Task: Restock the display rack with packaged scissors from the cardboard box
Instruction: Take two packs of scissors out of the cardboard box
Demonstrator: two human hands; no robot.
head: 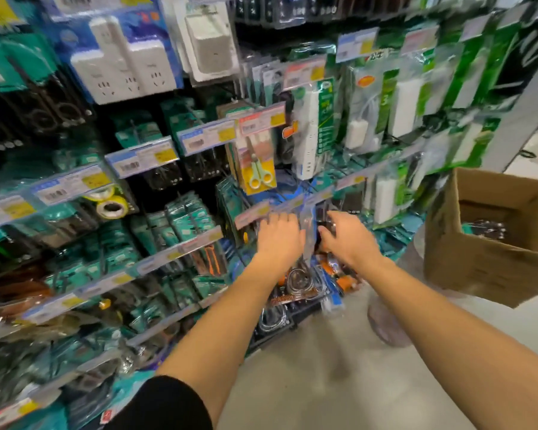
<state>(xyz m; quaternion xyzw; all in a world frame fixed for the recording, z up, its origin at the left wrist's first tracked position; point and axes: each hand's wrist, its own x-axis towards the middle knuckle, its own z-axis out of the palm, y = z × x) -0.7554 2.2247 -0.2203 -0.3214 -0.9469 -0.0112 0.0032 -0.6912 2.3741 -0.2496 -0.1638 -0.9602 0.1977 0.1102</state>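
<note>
1. A clear packaged scissors pack (308,231) is held up at the display rack (252,214), between both hands, well apart from the cardboard box (491,240) at the right
2. The right hand (347,240) is seen curled round the pack's dark handle end; the left hand (278,235) rests at its other edge with fingers bent over the hook rail, though whether it grips cannot be told
3. The pack is judged light, with a slippery, flexible film and a stiff, pointed core; it is best gripped at the top edge near the hang hole
</note>
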